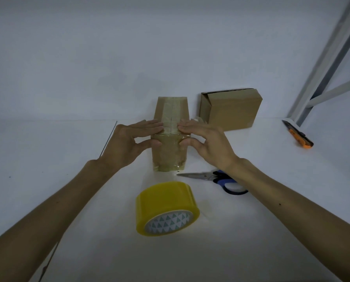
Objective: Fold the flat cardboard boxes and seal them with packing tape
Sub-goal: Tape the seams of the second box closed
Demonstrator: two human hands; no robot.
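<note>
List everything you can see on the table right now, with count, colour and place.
taped box: one, brown, table centre, upright
second box: one, brown, behind and right of it, one end open
tape roll: one, yellow, front centre
scissors: one pair, blue handles, right of the taped box, partly under the right forearm
utility knife: one, orange and black, far right
table: one, white
left hand: fingers on taped box's top, thumb on its near face
right hand: likewise

A bare packing workstation: white tabletop point(292, 163) carrying a tape roll point(166, 202), scissors point(208, 177) just right of the roll, box cutter point(297, 135) and metal frame point(329, 58) farther right
</note>
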